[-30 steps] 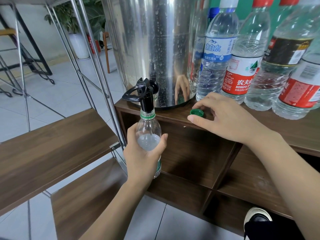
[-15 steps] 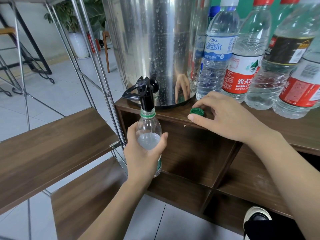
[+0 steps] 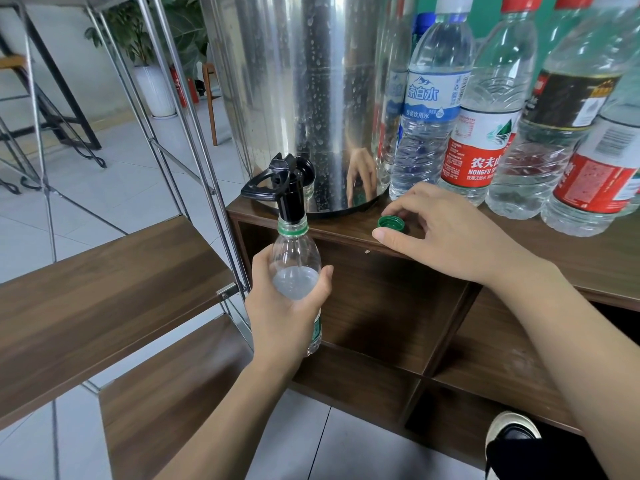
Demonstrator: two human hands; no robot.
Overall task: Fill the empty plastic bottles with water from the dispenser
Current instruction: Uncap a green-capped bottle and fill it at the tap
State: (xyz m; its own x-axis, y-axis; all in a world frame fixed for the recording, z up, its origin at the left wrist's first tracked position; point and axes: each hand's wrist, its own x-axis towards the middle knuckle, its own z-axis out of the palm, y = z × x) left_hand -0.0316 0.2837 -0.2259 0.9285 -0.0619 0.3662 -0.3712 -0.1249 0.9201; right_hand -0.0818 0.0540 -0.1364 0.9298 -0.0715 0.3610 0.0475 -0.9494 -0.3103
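My left hand (image 3: 280, 313) grips a small clear bottle (image 3: 294, 251) with a green neck ring. Its mouth is pushed up onto the black tap (image 3: 289, 192) of the steel dispenser (image 3: 304, 98). Water fills the bottle up to about its shoulder, level with my fingers. My right hand (image 3: 446, 237) rests on the cabinet top (image 3: 554, 251), its thumb and curled fingers around the green cap (image 3: 390, 223), which lies open side up.
Several capped bottles stand right of the dispenser, among them a blue-labelled one (image 3: 433, 105) and a red-labelled one (image 3: 481, 143). A wooden shelf (image 3: 104, 289) on a metal frame (image 3: 194, 133) lies to the left. My shoe (image 3: 512, 434) is at the bottom right.
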